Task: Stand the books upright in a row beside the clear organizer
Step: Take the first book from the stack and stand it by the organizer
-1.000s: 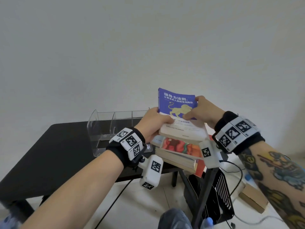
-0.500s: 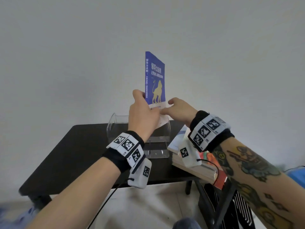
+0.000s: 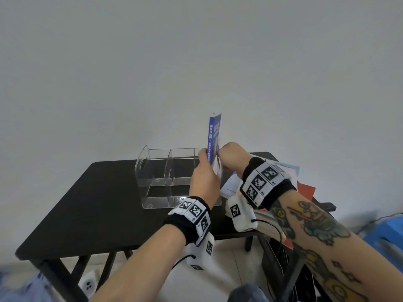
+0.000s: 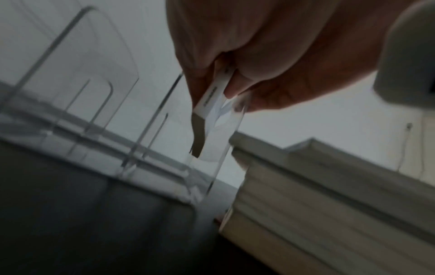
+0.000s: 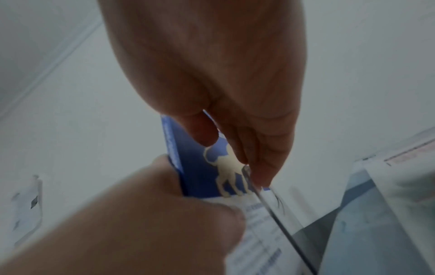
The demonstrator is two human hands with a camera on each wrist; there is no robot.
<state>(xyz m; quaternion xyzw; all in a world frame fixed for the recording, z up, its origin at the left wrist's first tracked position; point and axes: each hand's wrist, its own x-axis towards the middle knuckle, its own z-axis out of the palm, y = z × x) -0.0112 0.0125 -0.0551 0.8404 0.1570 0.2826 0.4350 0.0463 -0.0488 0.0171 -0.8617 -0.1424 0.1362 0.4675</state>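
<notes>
Both hands on one book. Left hand (image 3: 204, 182): fingers curled around the spine side of the blue book (image 3: 214, 136), gripping it low down. Right hand (image 3: 231, 159): thumb and fingers pinching the same book from its cover side.

Blue book: held upright, spine toward the person, at the right end of the clear organizer (image 3: 165, 177). The left wrist view shows its bottom corner hanging beside the organizer's end wall, not yet down on the table (image 3: 93, 205). Whether the book sits inside that last wall or just outside it cannot be told.

Remaining books (image 3: 268, 225): a flat stack at the table's right edge, just beside the organizer, some covers overhanging the edge. Judgement: first book of the row, the rest untouched.

Risks, as judgement:
- A thin paperback with nothing on its right may topple once let go, unless it leans on the organizer wall.
- The gap between organizer and stack looks narrow; the book's lower edge could catch on the stack or nudge it further off the edge.
- The light organizer could slide if the book is pressed against it.

Surface: black tabletop on dark crossed legs, matte.

Room: plain pale wall behind, pale floor below, cables and dark equipment under the table's right side, a blue object (image 3: 390, 234) at far right.
</notes>
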